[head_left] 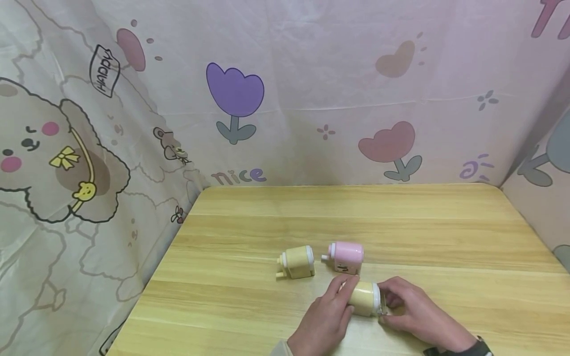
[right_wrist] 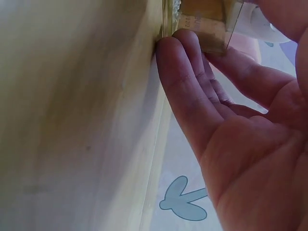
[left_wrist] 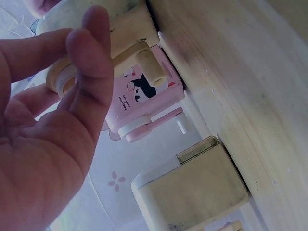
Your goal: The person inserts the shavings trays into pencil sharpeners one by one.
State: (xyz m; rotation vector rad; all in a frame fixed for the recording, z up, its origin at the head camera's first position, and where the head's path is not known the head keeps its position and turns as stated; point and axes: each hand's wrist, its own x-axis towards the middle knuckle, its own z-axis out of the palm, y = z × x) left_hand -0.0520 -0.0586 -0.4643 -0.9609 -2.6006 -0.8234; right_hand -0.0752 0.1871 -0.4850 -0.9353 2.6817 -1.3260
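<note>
A yellow hand-crank pencil sharpener [head_left: 362, 299] with a white end lies on its side on the table between both hands. My left hand [head_left: 325, 314] grips its crank end. Its yellow crank handle [left_wrist: 150, 70] shows beyond the fingers in the left wrist view. At the white end, my right hand [head_left: 414, 311] pinches a clear shavings drawer [right_wrist: 207, 31] that sticks out of the body. How far it is out cannot be told. Just behind lie a pink pencil sharpener [head_left: 349, 255] with a panda picture and a second yellow pencil sharpener [head_left: 300, 262].
All three sharpeners rest on a light wood-grain table [head_left: 222, 306]. A printed cloth [head_left: 307, 59] hangs along the table's back edge, with more patterned cloth at both sides. The second yellow sharpener stands to the left of the pink one, a small gap between them.
</note>
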